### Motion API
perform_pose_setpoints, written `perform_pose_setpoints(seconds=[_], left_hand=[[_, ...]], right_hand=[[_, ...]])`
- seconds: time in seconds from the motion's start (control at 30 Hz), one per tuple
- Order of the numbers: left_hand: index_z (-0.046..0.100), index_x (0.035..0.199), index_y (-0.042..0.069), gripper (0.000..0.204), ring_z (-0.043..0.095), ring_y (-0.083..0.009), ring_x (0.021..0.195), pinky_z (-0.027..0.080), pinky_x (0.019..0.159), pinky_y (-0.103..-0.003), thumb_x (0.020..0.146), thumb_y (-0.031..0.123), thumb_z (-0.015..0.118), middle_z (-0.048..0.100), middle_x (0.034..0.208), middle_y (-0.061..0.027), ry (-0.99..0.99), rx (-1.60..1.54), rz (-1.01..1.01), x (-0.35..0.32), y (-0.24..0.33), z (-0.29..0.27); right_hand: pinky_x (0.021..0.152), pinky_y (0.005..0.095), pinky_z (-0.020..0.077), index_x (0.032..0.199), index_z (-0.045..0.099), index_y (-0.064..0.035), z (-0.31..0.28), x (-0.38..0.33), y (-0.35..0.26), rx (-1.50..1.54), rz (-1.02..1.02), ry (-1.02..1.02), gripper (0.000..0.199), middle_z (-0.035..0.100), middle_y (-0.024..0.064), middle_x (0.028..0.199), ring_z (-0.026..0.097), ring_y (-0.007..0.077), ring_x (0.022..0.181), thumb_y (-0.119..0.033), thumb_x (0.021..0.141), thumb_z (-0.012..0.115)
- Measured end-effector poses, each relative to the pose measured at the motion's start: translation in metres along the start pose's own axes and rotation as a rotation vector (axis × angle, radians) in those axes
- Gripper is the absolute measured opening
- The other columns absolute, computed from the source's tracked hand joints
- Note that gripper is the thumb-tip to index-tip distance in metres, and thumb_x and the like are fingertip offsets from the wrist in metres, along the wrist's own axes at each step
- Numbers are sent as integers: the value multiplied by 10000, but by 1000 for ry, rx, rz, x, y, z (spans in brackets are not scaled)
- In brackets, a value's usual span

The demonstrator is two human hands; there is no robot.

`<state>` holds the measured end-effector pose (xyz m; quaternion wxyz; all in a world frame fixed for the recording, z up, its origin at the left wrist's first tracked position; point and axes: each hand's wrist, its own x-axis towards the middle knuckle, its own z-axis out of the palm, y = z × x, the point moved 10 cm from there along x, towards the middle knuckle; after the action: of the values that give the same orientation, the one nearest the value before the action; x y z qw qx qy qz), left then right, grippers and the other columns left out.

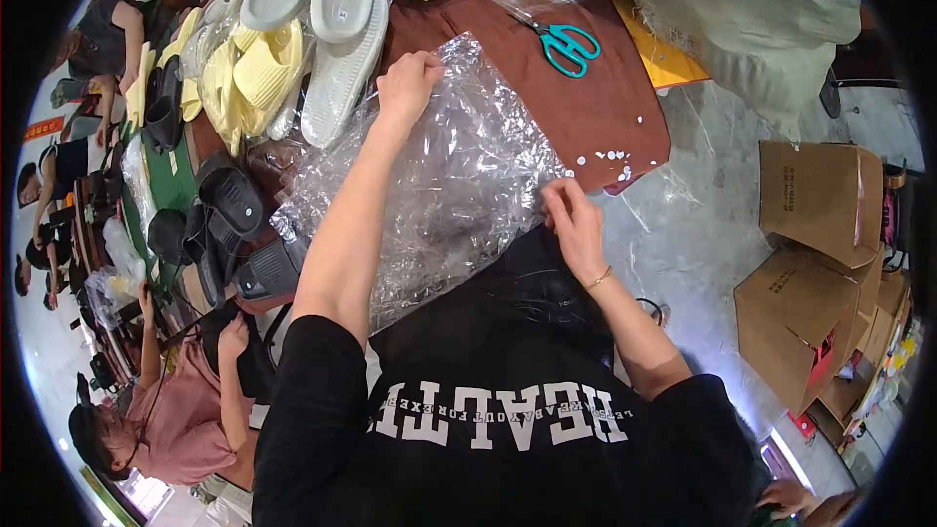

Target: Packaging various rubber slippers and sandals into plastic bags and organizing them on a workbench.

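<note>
Clear, crinkled plastic film, a large transparent bag (444,176), lies spread over the brown table top (595,107) in front of the person in the black printed shirt. The right hand (574,224) is nearest, its fingers pressed together and pinching the bag's near right edge, just above the shirt. Farther out, the left hand (407,83) reaches along an outstretched arm and grips the bag's far edge with curled fingers, close to the pale grey foam slippers (337,29). Beside those lie ribbed pale yellow slippers (259,73), and black slippers (239,224) are heaped at the table's left edge. Beyond the bag, a pair of teal-handled scissors (566,46) rests on the brown surface, well apart from both hands, with small white scraps (610,156) scattered near the table's right corner. Brown cardboard boxes (815,273) stand on the floor to the right. At lower left a seated co-worker in a pink shirt (181,410) handles something dark.
</note>
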<state>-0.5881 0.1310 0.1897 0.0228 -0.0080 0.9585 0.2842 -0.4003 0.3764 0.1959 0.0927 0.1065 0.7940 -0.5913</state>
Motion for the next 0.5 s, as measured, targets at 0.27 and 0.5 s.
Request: perform_pose_setpoints(seconds=[0.27,0.5], left_hand=[[673,838,126,146,616,-278,922,439,748,-438,799,248,602,659,934,-69,-32,98,1,-1,-3,1],[528,947,84,131,613,-348,763,448,651,-441,897,204,515,636,780,-125,255,-131,76,3,22,-36]], right_hand=[[565,308,447,828,565,-11,25,-16,13,-186,-4,-206,199,558,84,629,562,167,592,-197,868,624],[490,246,416,931,507,-31,8,-15,-2,-37,-188,-101,91,571,38,625,558,110,529,-114,916,543]])
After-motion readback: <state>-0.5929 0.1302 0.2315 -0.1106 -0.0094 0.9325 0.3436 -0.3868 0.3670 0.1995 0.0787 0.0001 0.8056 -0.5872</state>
